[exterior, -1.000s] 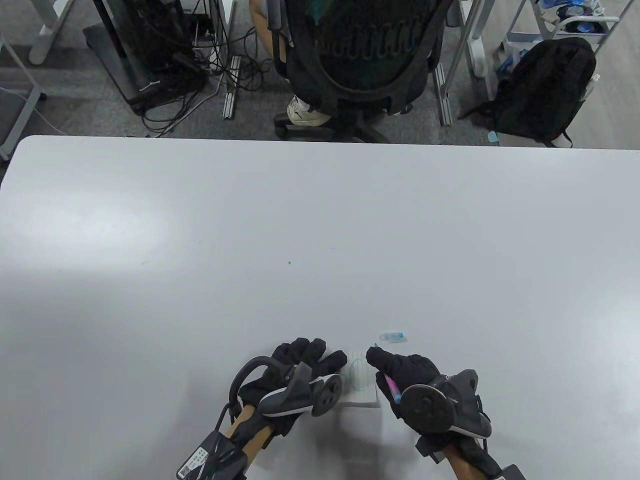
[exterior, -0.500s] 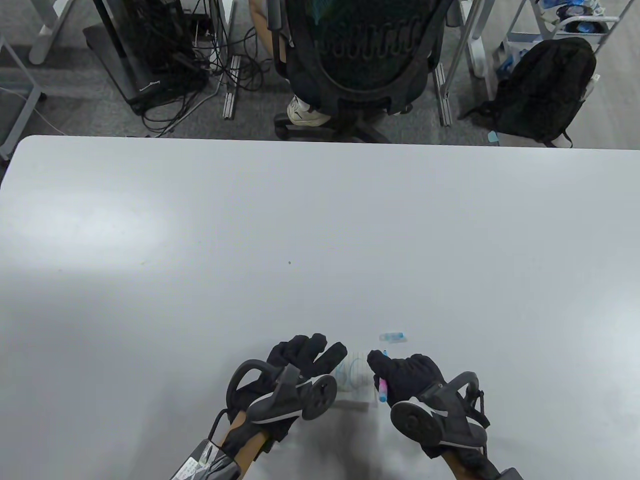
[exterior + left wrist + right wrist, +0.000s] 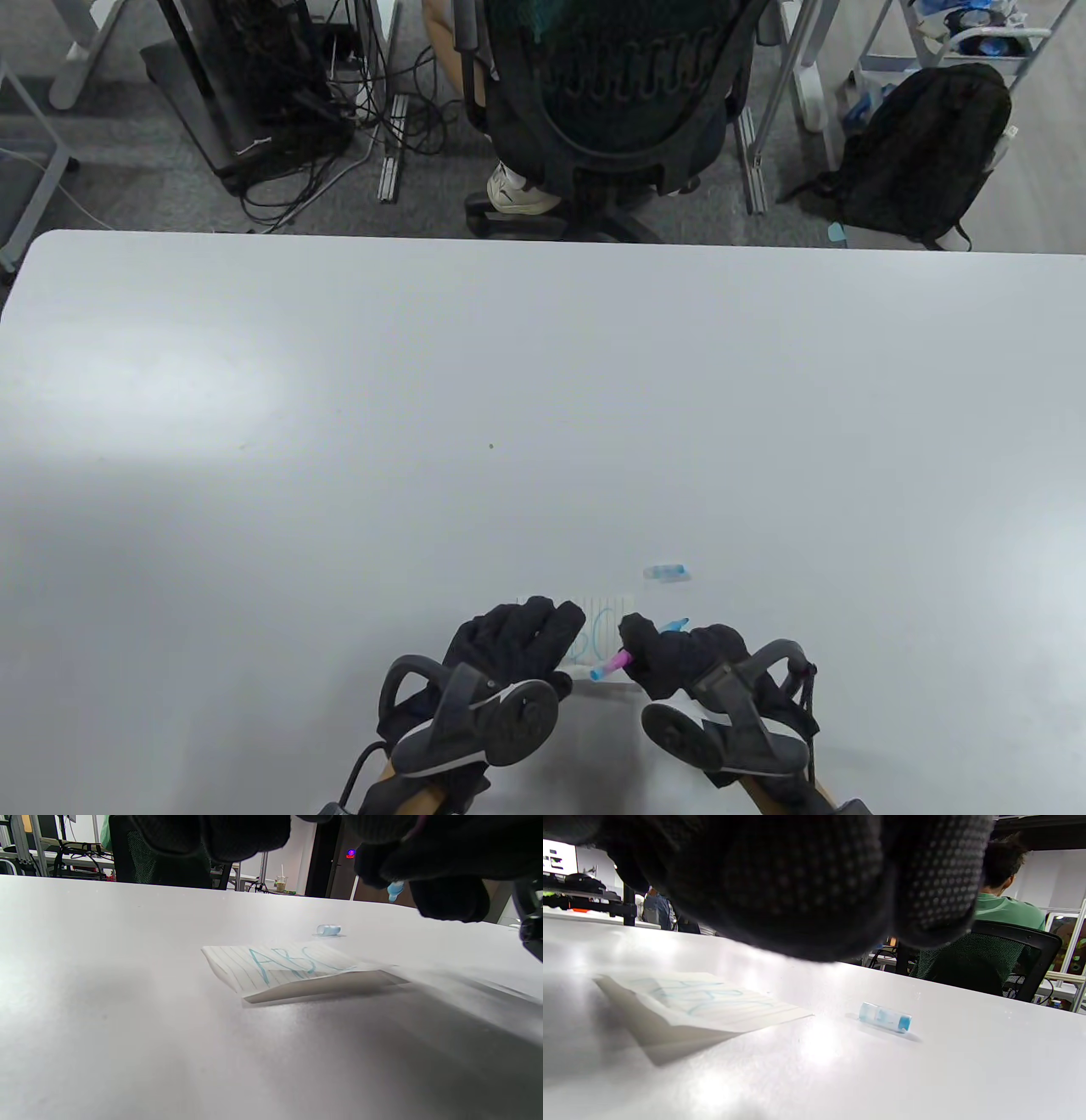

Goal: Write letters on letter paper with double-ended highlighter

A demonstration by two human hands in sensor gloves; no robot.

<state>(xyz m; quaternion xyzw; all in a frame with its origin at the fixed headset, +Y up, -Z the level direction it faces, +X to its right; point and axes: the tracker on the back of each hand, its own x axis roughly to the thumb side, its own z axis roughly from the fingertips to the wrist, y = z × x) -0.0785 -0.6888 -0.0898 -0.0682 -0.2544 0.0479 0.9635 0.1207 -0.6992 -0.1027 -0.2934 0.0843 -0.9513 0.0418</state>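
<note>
A small lined letter paper (image 3: 607, 613) lies near the table's front edge, with "ABC" in blue on it (image 3: 292, 965). My right hand (image 3: 652, 652) grips the double-ended highlighter (image 3: 612, 664) crosswise just right of the paper, its capped pink-and-blue end pointing left and its bare blue tip (image 3: 677, 626) sticking out to the right. My left hand (image 3: 530, 635) hovers over the paper's left edge with loosely bent fingers (image 3: 237, 832) and holds nothing. The left wrist view shows both hands raised off the sheet. The light blue cap (image 3: 667, 572) lies on the table just beyond the paper.
The white table (image 3: 543, 382) stretches wide beyond the paper. Across its far edge stands a black office chair (image 3: 611, 93) with a person seated in it, and a black backpack (image 3: 920, 153) rests on the floor at the right.
Both hands drew back toward the near edge and lifted. The left hand came off the paper, uncovering more of it. The right hand turned the highlighter from upright to crosswise.
</note>
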